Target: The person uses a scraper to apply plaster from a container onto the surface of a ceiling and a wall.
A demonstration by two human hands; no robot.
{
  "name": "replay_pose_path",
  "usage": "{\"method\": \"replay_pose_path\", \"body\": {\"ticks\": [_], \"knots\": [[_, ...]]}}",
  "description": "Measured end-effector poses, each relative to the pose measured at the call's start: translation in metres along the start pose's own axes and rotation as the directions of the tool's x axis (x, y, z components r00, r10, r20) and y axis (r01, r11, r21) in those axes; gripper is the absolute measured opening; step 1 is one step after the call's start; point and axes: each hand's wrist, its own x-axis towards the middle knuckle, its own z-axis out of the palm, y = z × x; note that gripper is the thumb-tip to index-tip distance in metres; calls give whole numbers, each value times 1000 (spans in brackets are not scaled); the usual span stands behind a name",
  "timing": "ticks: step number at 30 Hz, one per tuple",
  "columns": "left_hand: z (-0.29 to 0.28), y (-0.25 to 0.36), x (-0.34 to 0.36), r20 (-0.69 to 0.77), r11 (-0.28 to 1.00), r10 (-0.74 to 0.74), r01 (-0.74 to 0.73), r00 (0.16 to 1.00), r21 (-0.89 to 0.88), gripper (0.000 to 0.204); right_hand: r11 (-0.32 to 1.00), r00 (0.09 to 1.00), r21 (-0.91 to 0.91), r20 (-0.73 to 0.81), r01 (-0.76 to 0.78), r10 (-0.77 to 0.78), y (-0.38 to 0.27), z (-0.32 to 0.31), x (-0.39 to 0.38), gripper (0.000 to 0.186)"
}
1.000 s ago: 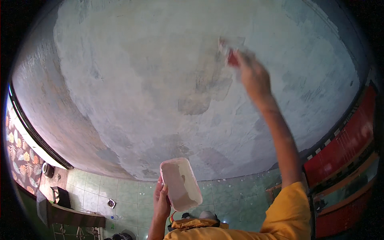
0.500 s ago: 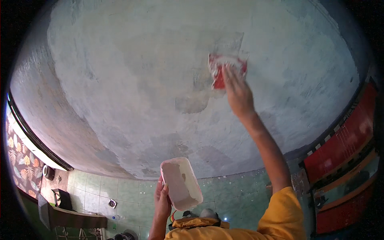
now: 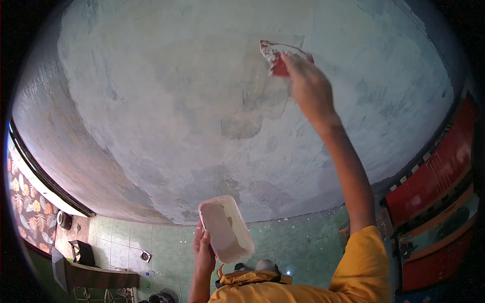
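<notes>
Grey plastered wall [image 3: 151, 116] fills the view above green floor tiles [image 3: 166, 242]; most of it looks dry and mottled, with only a small smoother, wetter patch [image 3: 262, 101] skimmed beside the right hand, so by my judgement much is left. Right hand [image 3: 308, 86], grip closed on a red scraper [image 3: 278, 58], presses its smeared blade flat to the wall up high. Left hand [image 3: 203, 252], lower down, grips a pale rectangular tub [image 3: 226, 230], filler coating its inside.
</notes>
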Motion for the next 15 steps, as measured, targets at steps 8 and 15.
{"method": "replay_pose_path", "body": {"ticks": [8, 15], "knots": [[0, 3, -8, -58, 1000, 1, -1, 998, -4, 63, 979, 959, 206, 275, 8, -66, -57, 34, -127, 37], [1, 6, -6, -2, 1000, -6, 6, 1000, 27, 64, 997, 998, -40, -24, -67, 66, 33, -24, -16, 45]]}}
